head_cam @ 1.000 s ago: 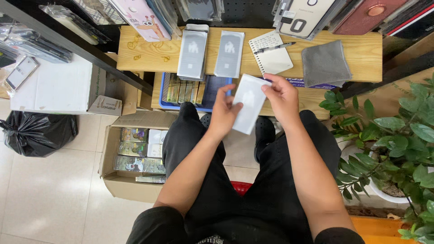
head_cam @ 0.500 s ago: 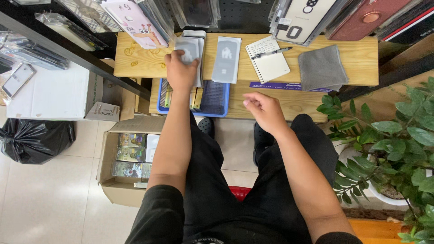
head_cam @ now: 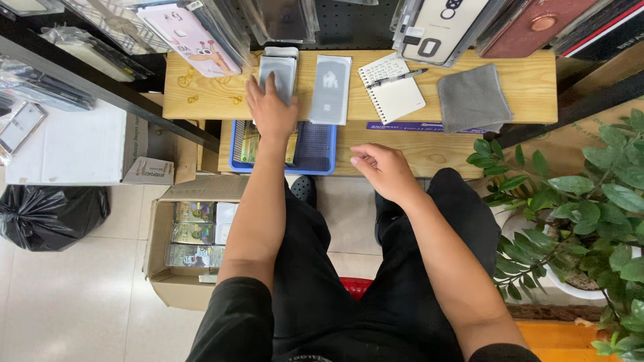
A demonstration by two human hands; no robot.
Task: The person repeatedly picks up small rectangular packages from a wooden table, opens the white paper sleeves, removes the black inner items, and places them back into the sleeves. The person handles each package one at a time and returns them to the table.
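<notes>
Two-tier wooden bench [head_cam: 523, 87] against pegboard; tiled floor [head_cam: 80, 295], cardboard box [head_cam: 176, 281].

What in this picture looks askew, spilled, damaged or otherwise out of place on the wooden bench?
Nothing looks spilled or damaged. The left hand rests flat on a stack of grey flat packets; the right hand hovers empty. Only the crumpled grey cloth and the white spiral notepad lie slightly tilted on the wooden bench.

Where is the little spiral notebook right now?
In the head view, the spiral notebook lies on the upper wooden shelf, right of centre, with a pen across it, between a grey flat packet and a folded grey cloth.
</notes>
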